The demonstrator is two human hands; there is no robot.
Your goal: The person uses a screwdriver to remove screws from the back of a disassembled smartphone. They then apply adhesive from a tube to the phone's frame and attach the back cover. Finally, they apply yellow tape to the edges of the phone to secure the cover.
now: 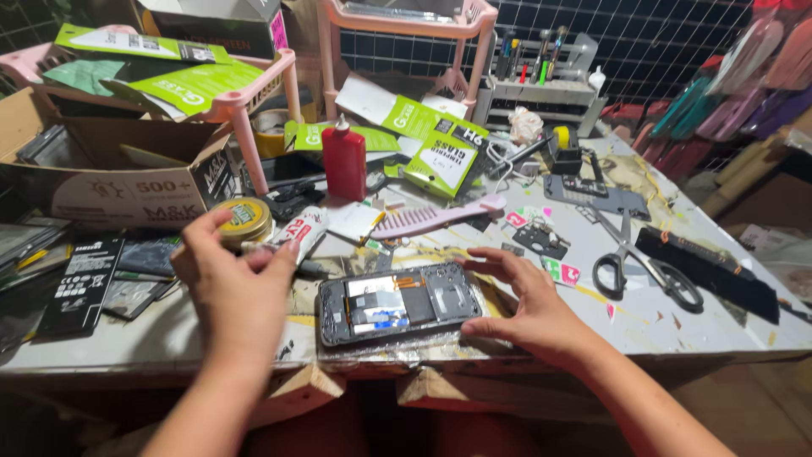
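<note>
The opened phone (397, 303) lies on the table (719, 326) near its front edge, between the left hand (233, 283) and the right hand (524, 309), which touches its right end. Behind the left hand lie a tube (300, 233) and a tin (241, 222), and behind the phone lie a comb (436, 217) and, further back, a bottle (345, 161). Right of the right hand lie the scissors (639, 262), with a brush (706, 269) to their right, and a box (110, 165) stands at the far left.
</note>
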